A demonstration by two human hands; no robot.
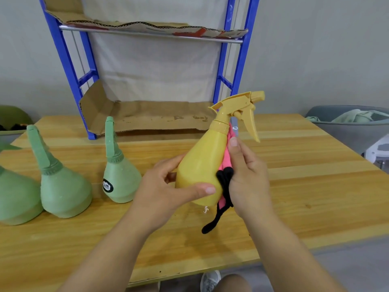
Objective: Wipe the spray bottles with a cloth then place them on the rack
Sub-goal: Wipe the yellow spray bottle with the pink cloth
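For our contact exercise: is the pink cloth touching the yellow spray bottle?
Touching. The head view shows the right hand holding the pink cloth against the yellow spray bottle.

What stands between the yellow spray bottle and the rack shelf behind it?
Nothing visible. The yellow spray bottle is held in front of the cardboard-lined lower shelf; the green bottles stand off to the left.

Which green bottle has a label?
The rightmost green bottle, closest to the left hand: a black oval label sits low on its body. The middle bottle and leftmost bottle show none.
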